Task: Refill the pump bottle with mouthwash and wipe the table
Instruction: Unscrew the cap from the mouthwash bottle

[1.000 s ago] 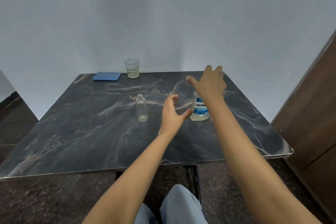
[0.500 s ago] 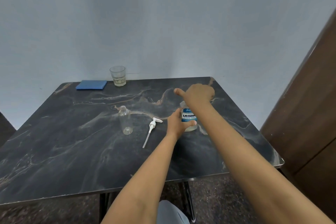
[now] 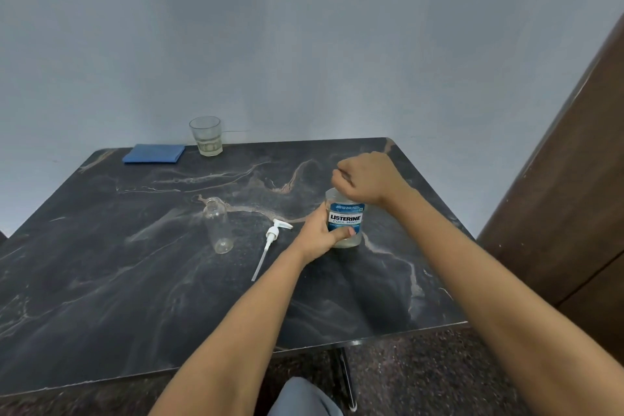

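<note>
glass | upright, far table edge, some pale liquid inside

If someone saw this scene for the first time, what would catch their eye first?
Both hands on the Listerine bottle at the table's right: left hand gripping its body, right hand closed over its top. Left of it lie the white pump and the empty clear pump bottle.

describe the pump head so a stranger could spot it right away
On the dark marble table, look between the empty clear bottle and the left hand. The pump head lies flat there, the only white thing, trailing a long thin tube.
</note>
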